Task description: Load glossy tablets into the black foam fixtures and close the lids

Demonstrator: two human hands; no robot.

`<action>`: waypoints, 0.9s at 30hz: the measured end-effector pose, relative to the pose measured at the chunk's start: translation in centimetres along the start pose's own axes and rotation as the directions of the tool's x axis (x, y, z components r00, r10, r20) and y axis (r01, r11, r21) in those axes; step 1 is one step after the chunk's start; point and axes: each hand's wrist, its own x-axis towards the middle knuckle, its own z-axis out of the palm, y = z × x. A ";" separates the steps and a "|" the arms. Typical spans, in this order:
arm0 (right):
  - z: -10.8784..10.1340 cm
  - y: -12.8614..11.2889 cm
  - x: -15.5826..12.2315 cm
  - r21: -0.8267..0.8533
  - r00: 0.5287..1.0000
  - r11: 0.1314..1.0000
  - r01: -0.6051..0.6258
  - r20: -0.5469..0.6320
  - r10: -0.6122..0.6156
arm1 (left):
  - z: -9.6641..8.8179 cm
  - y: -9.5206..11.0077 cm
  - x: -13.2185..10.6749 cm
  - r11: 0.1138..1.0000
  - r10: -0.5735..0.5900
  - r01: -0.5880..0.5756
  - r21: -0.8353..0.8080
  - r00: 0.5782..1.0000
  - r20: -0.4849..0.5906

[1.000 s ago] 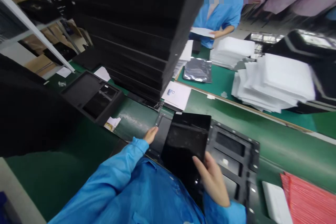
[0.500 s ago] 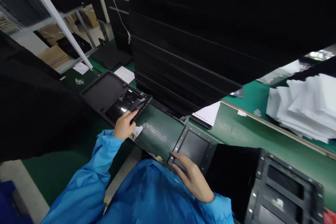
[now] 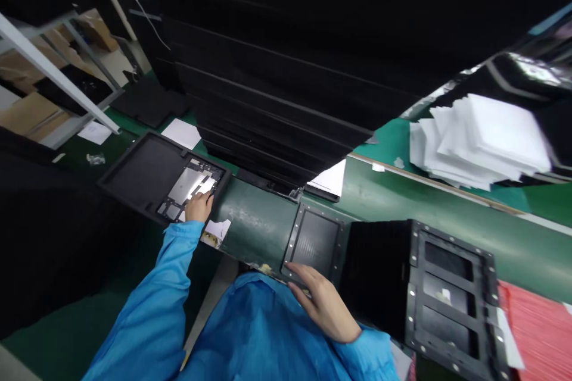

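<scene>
Nearest the camera, blue sleeves (image 3: pixel 147 321) are worn on both arms, and the arms are reached forward over a green worktop (image 3: pixel 263 220). The right hand (image 3: pixel 322 305) is laid on the lower edge of a black framed plate (image 3: pixel 315 241), its grip released, with the fingers (image 3: pixel 308 286) spread and resting on the frame. The left hand (image 3: pixel 199 207) is pressed onto a metal-plated panel (image 3: pixel 190 186), which is seated in the near corner of a shallow black tray (image 3: pixel 134 168). Whether that grip is closed on the panel cannot be told; only its fingertips are seen touching the metal.

A slip of white paper (image 3: pixel 217 232) lies just beside the left hand, at the tray's edge. To the right of the framed plate, a black slab (image 3: pixel 375 268) is set against a black compartment tray (image 3: pixel 447 289), and red sheets (image 3: pixel 540 333) are stacked beyond it. Farther out, a tall stack of black trays (image 3: pixel 268 53) rises beyond the worktop and hides much of the view, with a sheet of white paper (image 3: pixel 181 134) near its foot. White foam sheets (image 3: pixel 478 143) are piled on a second green worktop (image 3: pixel 393 137) at the far right. Metal shelving (image 3: pixel 49 62) holding cardboard boxes (image 3: pixel 31 113) stands in the far left.
</scene>
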 end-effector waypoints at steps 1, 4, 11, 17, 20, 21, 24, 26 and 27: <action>0.0 0.1 -0.3 -0.004 1.000 1.000 -0.002 -0.001 0.002 | 0.3 0.6 0.0 1.000 0.005 -0.005 -0.004 1.000 0.000; -0.2 0.6 -1.3 -0.017 1.000 1.000 -0.013 -0.023 0.012 | 0.9 2.4 0.0 1.000 0.000 0.000 0.009 0.998 -0.057; -0.9 3.5 -5.4 -0.017 0.995 0.999 -0.041 -0.092 0.039 | 0.7 5.1 -0.2 0.978 -0.202 0.207 0.015 0.965 -0.166; -3.8 7.4 -10.3 0.104 0.988 0.994 0.040 -0.155 -0.023 | 1.2 11.5 -4.4 0.995 -0.015 -0.015 -0.097 0.955 -0.297; -6.6 10.4 -14.0 0.179 0.969 0.976 0.121 -0.236 -0.077 | 2.7 18.0 -8.7 0.971 0.111 -0.161 -0.177 0.958 -0.263; -7.6 11.6 -15.5 0.213 0.959 0.966 0.146 -0.272 -0.085 | 3.3 20.3 -10.4 0.956 0.170 -0.215 -0.202 0.961 -0.219; -10.2 15.8 -20.1 0.358 0.914 0.918 0.170 -0.406 -0.010 | 5.0 26.4 -16.3 0.884 0.407 -0.385 -0.266 0.913 0.030; -11.5 19.1 -22.2 0.462 0.854 0.877 0.132 -0.502 0.136 | 5.5 29.5 -20.3 0.847 0.515 -0.445 -0.290 0.823 0.240; -12.1 20.9 -22.7 0.510 0.808 0.853 0.107 -0.545 0.224 | 5.6 30.7 -22.1 0.845 0.530 -0.451 -0.289 0.779 0.336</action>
